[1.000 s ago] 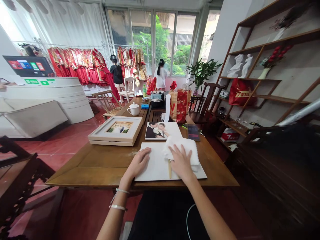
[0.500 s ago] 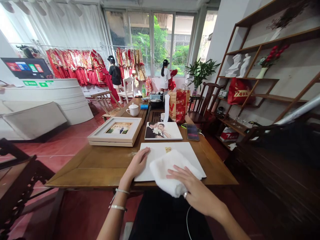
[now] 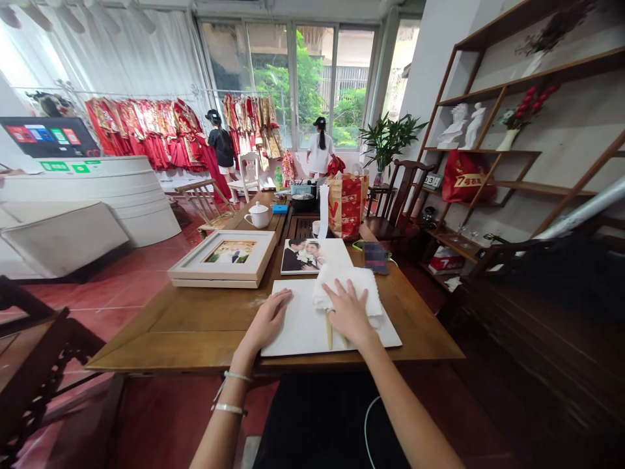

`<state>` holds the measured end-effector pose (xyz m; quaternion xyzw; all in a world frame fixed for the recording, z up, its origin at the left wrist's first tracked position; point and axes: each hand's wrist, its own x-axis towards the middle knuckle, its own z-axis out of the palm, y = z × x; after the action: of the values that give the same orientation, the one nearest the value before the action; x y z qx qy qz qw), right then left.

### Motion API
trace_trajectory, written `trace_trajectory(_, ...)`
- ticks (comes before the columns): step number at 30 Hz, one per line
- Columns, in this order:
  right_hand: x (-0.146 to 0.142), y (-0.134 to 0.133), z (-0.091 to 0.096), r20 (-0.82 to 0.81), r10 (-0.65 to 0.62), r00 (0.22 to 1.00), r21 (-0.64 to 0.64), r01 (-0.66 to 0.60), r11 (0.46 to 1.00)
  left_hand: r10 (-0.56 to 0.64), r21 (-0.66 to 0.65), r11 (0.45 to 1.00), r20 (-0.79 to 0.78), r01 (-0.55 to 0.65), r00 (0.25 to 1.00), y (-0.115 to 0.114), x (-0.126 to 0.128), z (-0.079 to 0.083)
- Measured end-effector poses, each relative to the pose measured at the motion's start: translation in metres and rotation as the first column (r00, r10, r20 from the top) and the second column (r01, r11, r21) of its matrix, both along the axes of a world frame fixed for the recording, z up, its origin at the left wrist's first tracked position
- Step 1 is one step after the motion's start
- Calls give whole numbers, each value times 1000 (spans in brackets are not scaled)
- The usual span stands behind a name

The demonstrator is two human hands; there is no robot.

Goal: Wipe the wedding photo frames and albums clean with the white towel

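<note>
A white rectangular board point(image 3: 293, 326) lies flat near the front edge of the table. My left hand point(image 3: 270, 319) rests on its left side, fingers stretched out and nothing held. On its upper right part is a folded white cloth point(image 3: 368, 290), reaching past the board's far edge. My right hand point(image 3: 349, 312) presses flat on the cloth with its fingers spread. Below the cloth, two narrow tan strips point(image 3: 329, 332) show on the board; their upper part is hidden. Behind the board lies a photo panel of a couple point(image 3: 297, 257), partly overlapped by the cloth.
White-framed pictures point(image 3: 183, 267) are stacked at left on the wooden table point(image 3: 180, 326). Farther back stand a lidded white cup point(image 3: 257, 215) and a patterned paper bag point(image 3: 347, 205). A phone point(image 3: 375, 258) lies at right. Two people are near the garment racks.
My right hand has slid the cloth forward across the board, away from me. The tan strips have come into view, while their far end is now covered. My left hand stays put.
</note>
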<state>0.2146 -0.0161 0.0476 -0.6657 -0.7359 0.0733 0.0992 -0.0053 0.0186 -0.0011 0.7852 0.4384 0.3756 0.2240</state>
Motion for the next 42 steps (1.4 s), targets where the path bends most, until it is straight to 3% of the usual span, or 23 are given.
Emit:
trace_trajectory(5, -17, -51, 0, -34, 284, 958, 32, -283, 959, 10, -12, 1000, -2, -10, 1000, 0, 1, 1)
trace_trajectory(9, 11, -105, 7, -135, 403, 905, -65, -414, 908, 8, -2, 1000, 1, -8, 1000, -2, 1, 2)
trace_trajectory(12, 39, -123, 15, -198, 431, 880, -136, -460, 877, 3, 7, 1000, -21, -3, 1000, -2, 0, 3)
trace_trajectory(15, 60, -111, 16, -223, 379, 898, -134, -413, 901, 1, 10, 1000, -41, 0, 999, -2, 0, 3)
trace_trajectory(18, 71, -74, 11, -169, 312, 935, -91, -330, 940, 4, 13, 1000, -37, -4, 999, -1, 0, 2)
trace_trajectory(23, 72, -2, 2, -39, 192, 981, -53, -194, 980, 3, 9, 1000, -17, -3, 1000, -2, 0, 2)
trace_trajectory(26, 66, 18, 0, -12, 123, 992, -13, -123, 992, 9, -3, 1000, -9, -9, 1000, -2, 1, 3)
trace_trajectory(29, 59, 4, -5, 6, 93, 996, 10, -93, 996, 10, -10, 1000, -9, -10, 1000, -3, 1, 4)
trace_trajectory(33, 61, -54, -12, 37, 121, 992, 39, -123, 992, 7, -9, 1000, -14, -7, 1000, -2, 1, 3)
trace_trajectory(37, 84, -107, -5, -39, 231, 972, -66, -234, 970, 7, -8, 1000, -8, -7, 1000, -1, 0, 1)
trace_trajectory(39, 99, -112, 3, -118, 306, 945, -130, -320, 939, 6, -1, 1000, -11, -6, 1000, -1, 0, -1)
trace_trajectory(42, 112, -87, 11, -195, 363, 911, -139, -392, 909, 7, 6, 1000, -10, -7, 1000, 0, 0, -1)
